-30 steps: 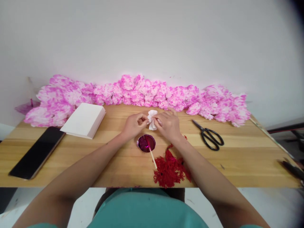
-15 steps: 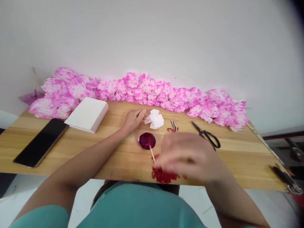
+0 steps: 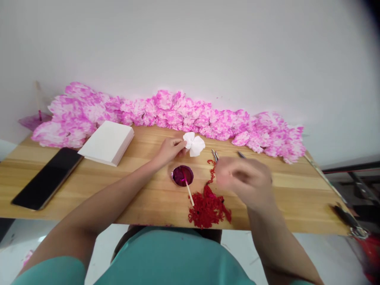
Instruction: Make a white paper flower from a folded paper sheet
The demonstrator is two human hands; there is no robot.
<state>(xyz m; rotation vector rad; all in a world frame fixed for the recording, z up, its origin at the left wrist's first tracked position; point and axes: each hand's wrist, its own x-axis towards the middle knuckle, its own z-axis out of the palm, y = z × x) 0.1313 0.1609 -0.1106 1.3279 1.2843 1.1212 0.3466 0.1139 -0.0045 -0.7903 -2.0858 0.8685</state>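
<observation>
My left hand [image 3: 173, 149] pinches the edge of a white paper flower [image 3: 194, 144] with rounded petals, held just above the wooden table. Below it stands a small round dish [image 3: 182, 176] of dark magenta liquid. A thin pale stick [image 3: 190, 194] leans out of the dish, its lower end towards a tangled heap of red yarn [image 3: 208, 210]. From the heap a red strand [image 3: 211, 171] runs up to some thin metal pieces [image 3: 215, 155]. Smeared by motion, my right hand [image 3: 246, 180] hovers beside that strand with curled fingers; whether it holds anything does not show.
Pink and white paper flowers [image 3: 184, 113] line the wall along the table's back. At left are a thick white paper stack [image 3: 107, 142] and a black phone [image 3: 49, 178]. Scissors [image 3: 241, 154] are mostly hidden behind my right hand. Black-handled scissors [image 3: 346, 217] lie at the right edge.
My right hand has moved up and right, away from the stick, uncovering the red yarn and now covering most of the scissors. My left fingers have closed on the white flower, which is slightly raised.
</observation>
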